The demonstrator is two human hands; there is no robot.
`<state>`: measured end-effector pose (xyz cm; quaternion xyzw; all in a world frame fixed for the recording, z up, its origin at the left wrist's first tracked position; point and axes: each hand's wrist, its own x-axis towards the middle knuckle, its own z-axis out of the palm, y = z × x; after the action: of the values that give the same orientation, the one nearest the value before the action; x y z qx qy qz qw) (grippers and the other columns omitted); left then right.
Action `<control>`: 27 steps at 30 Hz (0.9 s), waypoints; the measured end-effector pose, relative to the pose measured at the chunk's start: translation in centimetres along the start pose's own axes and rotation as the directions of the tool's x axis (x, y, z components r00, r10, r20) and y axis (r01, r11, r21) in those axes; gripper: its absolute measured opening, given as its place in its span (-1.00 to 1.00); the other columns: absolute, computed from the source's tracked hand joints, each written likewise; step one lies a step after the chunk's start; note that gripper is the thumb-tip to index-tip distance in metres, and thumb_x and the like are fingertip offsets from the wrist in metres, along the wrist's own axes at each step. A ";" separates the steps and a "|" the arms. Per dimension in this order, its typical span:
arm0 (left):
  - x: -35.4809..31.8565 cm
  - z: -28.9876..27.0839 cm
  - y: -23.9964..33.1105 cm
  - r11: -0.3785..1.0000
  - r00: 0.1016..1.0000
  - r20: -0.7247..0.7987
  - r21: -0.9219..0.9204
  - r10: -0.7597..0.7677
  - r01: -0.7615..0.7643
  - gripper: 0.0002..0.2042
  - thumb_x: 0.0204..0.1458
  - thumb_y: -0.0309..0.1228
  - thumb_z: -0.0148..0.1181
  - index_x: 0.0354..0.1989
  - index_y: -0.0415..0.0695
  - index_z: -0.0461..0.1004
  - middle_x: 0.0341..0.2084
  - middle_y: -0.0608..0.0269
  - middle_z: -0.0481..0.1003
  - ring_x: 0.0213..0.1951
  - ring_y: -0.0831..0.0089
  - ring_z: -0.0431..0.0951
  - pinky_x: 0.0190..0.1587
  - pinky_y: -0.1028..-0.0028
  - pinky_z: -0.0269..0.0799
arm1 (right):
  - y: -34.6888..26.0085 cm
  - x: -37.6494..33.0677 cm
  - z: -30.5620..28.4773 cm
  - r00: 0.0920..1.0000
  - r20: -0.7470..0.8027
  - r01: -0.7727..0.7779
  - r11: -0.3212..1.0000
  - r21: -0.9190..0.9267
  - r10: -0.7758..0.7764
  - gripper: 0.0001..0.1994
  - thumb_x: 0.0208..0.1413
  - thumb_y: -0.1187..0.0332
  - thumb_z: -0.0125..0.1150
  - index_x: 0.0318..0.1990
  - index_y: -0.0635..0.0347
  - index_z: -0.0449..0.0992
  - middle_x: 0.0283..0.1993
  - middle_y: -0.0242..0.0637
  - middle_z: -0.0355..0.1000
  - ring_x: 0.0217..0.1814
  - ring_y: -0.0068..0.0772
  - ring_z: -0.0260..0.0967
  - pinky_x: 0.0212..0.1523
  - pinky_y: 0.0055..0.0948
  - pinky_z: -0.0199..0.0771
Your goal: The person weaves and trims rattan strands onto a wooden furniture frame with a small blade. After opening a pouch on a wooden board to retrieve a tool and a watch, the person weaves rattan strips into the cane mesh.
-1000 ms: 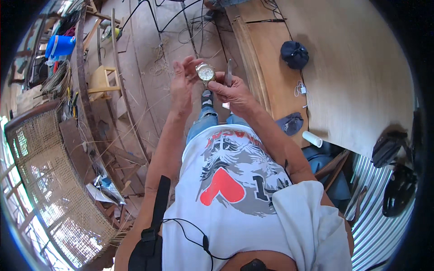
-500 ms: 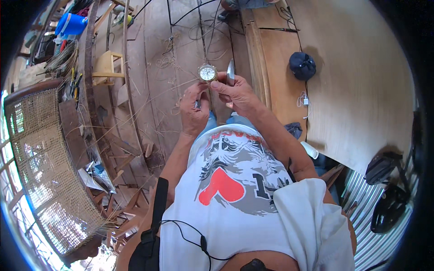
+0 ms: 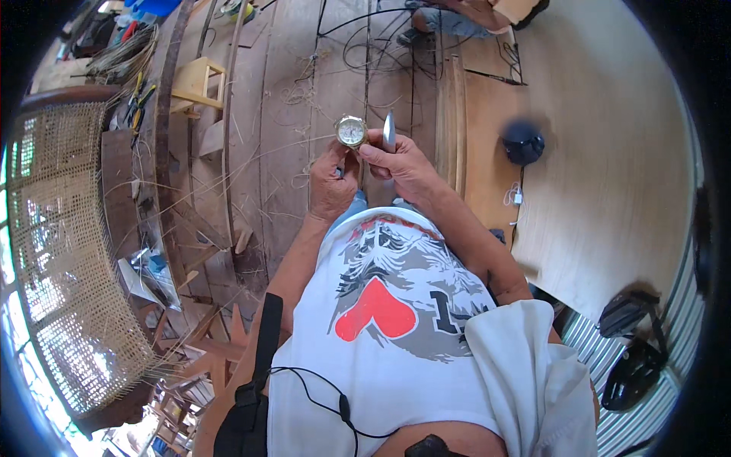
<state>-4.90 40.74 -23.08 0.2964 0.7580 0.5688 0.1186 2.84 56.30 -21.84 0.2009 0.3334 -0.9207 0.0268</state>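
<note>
A wristwatch (image 3: pixel 351 131) with a pale round dial and a gold-coloured case is held up in front of me, its face toward me. The closed fingers of my left hand (image 3: pixel 333 189) grip it from below on the left. A small greyish thing shows at that hand, too small to make out. At the watch's right side, the thumb of my right hand (image 3: pixel 405 166) presses near the case. The same right hand is closed around a knife (image 3: pixel 389 132), its silvery blade pointing up and away from me. The knife's handle is hidden in the palm.
On the left stand a woven cane panel (image 3: pixel 72 251) in a wooden frame and a small wooden stool (image 3: pixel 199 82). Cane strands lie on the plank floor (image 3: pixel 282 137). A dark cap (image 3: pixel 522 142) rests on the board at right. Another person's leg (image 3: pixel 457 23) shows at the top.
The view has shifted, so the surroundings sit further right and more of the other person shows. Both hands keep hold of the watch and knife, with the dial tilted slightly differently.
</note>
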 end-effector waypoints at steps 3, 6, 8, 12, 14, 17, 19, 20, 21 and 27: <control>0.4 -1.7 -0.9 1.000 1.000 0.000 0.011 -0.021 0.021 -0.62 0.16 -0.64 0.16 0.16 -0.11 0.55 -0.04 -0.04 0.62 -0.02 0.03 0.67 -0.03 0.23 0.57 | 0.4 1.4 1.3 0.999 0.027 -0.040 0.999 -0.022 0.040 -0.73 0.24 0.38 0.43 0.05 0.22 0.62 -0.37 -0.56 0.45 -0.48 -0.77 0.22 -0.49 -0.66 0.16; 1.0 -3.2 -2.3 0.997 0.996 -0.048 0.029 0.070 -0.068 -0.60 0.15 -0.64 0.15 0.17 -0.09 0.54 -0.01 -0.02 0.61 -0.01 -0.01 0.66 -0.02 0.20 0.56 | 0.7 2.7 2.6 0.995 0.047 -0.080 0.995 -0.067 0.083 -0.74 0.24 0.38 0.44 0.03 0.22 0.62 -0.35 -0.56 0.45 -0.46 -0.75 0.21 -0.47 -0.64 0.15; 1.2 -4.0 -3.3 0.999 0.998 -0.059 -0.026 0.035 -0.036 -0.62 0.16 -0.61 0.17 0.17 -0.09 0.53 0.00 -0.01 0.60 0.01 -0.03 0.65 -0.01 0.19 0.55 | 0.9 3.4 3.4 0.993 0.078 -0.083 0.993 -0.089 0.090 -0.74 0.24 0.37 0.44 0.02 0.22 0.63 -0.36 -0.56 0.45 -0.46 -0.75 0.21 -0.47 -0.63 0.14; 1.9 -5.4 -4.7 0.989 0.991 -0.066 0.095 0.118 -0.111 -0.66 0.18 -0.50 0.26 0.15 -0.08 0.54 -0.10 0.01 0.61 -0.04 -0.03 0.65 -0.08 0.18 0.54 | 1.1 5.1 4.3 0.993 0.085 -0.067 0.988 -0.140 0.080 -0.75 0.23 0.35 0.46 0.00 0.21 0.63 -0.37 -0.57 0.43 -0.46 -0.74 0.21 -0.47 -0.62 0.15; 2.0 -6.0 -4.8 0.975 0.995 -0.011 0.197 0.104 -0.099 -0.69 0.17 -0.41 0.32 0.09 -0.08 0.58 -0.21 0.03 0.61 -0.13 0.01 0.63 -0.14 0.19 0.53 | 1.0 6.2 4.4 0.996 -0.001 -0.082 0.971 -0.226 0.084 -0.75 0.27 0.29 0.42 0.00 0.19 0.64 -0.38 -0.58 0.42 -0.46 -0.74 0.20 -0.46 -0.62 0.15; 2.1 -6.3 -4.5 0.961 0.994 0.074 0.269 -0.085 0.062 -0.73 0.22 -0.35 0.34 0.06 -0.10 0.60 -0.33 0.17 0.61 -0.20 0.23 0.63 -0.19 0.26 0.49 | 0.0 8.3 3.4 0.990 -0.069 -0.138 0.913 -0.383 0.120 -0.73 0.33 0.18 0.35 0.01 0.16 0.65 -0.37 -0.58 0.42 -0.46 -0.73 0.20 -0.45 -0.62 0.15; 2.4 -6.2 -4.1 0.937 0.939 0.140 0.204 -0.313 0.282 -0.75 0.29 -0.29 0.31 -0.02 -0.21 0.62 -0.32 0.25 0.66 -0.15 0.43 0.64 -0.15 0.40 0.49 | -0.4 8.9 2.6 0.983 -0.097 -0.185 0.831 -0.525 0.158 -0.67 0.39 0.06 0.24 -0.02 0.13 0.66 -0.37 -0.59 0.41 -0.47 -0.74 0.17 -0.45 -0.62 0.12; 2.6 -6.2 -3.8 0.949 0.943 0.111 -0.014 -0.313 0.316 -0.75 0.30 -0.26 0.30 -0.05 -0.20 0.64 -0.30 0.26 0.68 -0.18 0.41 0.63 -0.17 0.39 0.48 | -0.4 8.9 2.2 0.985 -0.079 -0.171 0.837 -0.520 0.153 -0.69 0.40 0.08 0.24 -0.03 0.15 0.66 -0.37 -0.58 0.43 -0.45 -0.73 0.22 -0.44 -0.60 0.18; 2.9 -6.0 -3.6 0.910 0.934 0.083 -0.213 -0.347 0.357 -0.74 0.31 -0.23 0.29 -0.07 -0.19 0.65 -0.29 0.27 0.69 -0.21 0.39 0.62 -0.20 0.38 0.47 | -0.4 8.6 1.9 0.985 -0.084 -0.174 0.836 -0.520 0.153 -0.70 0.40 0.11 0.25 -0.05 0.16 0.66 -0.37 -0.56 0.44 -0.44 -0.71 0.26 -0.42 -0.58 0.23; 4.6 -6.6 -1.3 0.358 0.830 0.197 -0.832 -0.522 0.423 -0.36 0.36 0.16 0.02 0.17 -0.27 0.49 0.03 0.14 0.63 -0.05 0.43 0.60 0.06 0.39 0.48 | 1.4 6.5 3.8 0.900 -0.069 0.281 0.695 -0.662 -0.430 -0.75 0.36 0.28 0.29 0.00 0.29 0.63 -0.31 -0.34 0.56 -0.24 -0.48 0.54 -0.18 -0.44 0.53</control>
<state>-12.40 37.94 -21.40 -0.0604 0.4369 0.8189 0.3672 -4.19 53.40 -22.55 0.2107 0.6588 -0.7117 -0.1230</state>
